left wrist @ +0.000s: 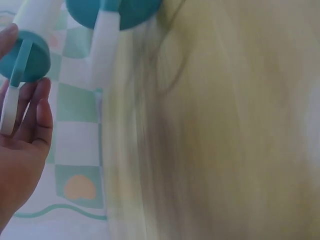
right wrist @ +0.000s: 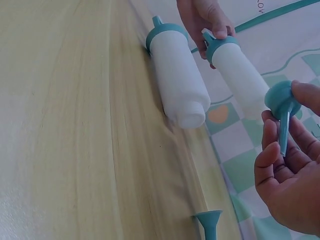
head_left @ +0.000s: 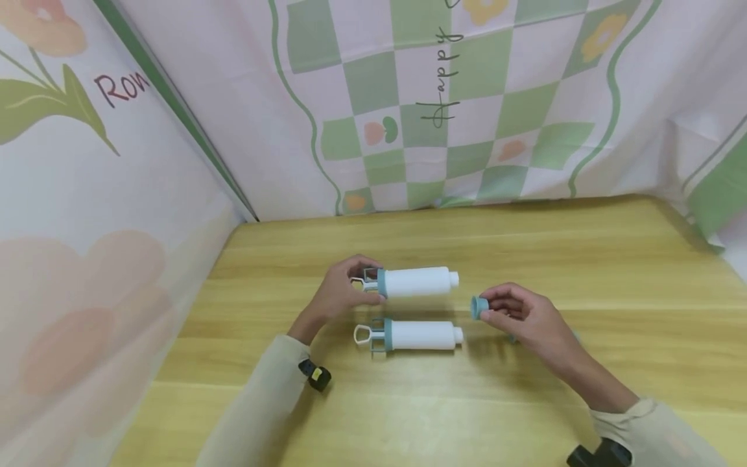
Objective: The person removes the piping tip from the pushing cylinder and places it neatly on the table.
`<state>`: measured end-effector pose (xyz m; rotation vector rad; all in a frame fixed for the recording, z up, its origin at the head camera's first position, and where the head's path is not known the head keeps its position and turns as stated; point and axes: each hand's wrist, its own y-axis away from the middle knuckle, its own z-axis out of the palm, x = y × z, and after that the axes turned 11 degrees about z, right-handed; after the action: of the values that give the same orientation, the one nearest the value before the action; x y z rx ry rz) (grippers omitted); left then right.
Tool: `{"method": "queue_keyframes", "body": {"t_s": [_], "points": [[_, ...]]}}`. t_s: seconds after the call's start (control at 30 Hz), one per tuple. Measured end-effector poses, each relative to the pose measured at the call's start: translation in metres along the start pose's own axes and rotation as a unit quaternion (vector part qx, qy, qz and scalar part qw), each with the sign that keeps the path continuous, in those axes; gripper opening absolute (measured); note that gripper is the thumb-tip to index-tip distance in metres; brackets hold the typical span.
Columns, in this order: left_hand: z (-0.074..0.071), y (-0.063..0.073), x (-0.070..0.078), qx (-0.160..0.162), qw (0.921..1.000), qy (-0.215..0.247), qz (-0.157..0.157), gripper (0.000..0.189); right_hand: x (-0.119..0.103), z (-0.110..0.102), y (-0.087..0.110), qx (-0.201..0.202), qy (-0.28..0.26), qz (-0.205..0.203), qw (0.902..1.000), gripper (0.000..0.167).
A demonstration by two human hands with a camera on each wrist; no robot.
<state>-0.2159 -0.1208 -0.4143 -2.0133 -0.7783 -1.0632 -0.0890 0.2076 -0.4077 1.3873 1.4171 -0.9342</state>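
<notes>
Two white pastry syringes with teal collars and pull handles show in the head view. My left hand (head_left: 343, 287) grips the far syringe (head_left: 417, 281) at its collar, with the spout facing right. Nearer to me, the other syringe (head_left: 423, 335) lies on the table, roughly parallel to it. Between thumb and fingers my right hand (head_left: 532, 319) pinches a teal nozzle (head_left: 478, 307), its wide open end towards the far syringe and a gap between them. In the right wrist view, the nozzle's thin stem (right wrist: 284, 132) extends below the thumb.
A second teal nozzle (right wrist: 209, 222) is on the wooden table (right wrist: 65, 125); in the head view my right hand mostly hides it. Patterned cloth (head_left: 420, 149) hangs along the table's back edge, and another cloth (head_left: 117, 207) is at the left.
</notes>
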Motion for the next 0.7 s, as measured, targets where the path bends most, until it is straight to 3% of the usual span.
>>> {"method": "queue_keyframes", "body": {"t_s": [0.23,0.7], "points": [[-0.003,-0.012,-0.011,-0.025,0.9989,-0.039,0.002,0.051,0.003,0.001,-0.002,-0.002,0.001,0.001,1.0,0.028],[-0.006,-0.018,-0.03,-0.021,0.9988,-0.021,-0.038,0.05,0.005,0.001,-0.004,-0.003,0.0,-0.005,1.0,0.027]]}}
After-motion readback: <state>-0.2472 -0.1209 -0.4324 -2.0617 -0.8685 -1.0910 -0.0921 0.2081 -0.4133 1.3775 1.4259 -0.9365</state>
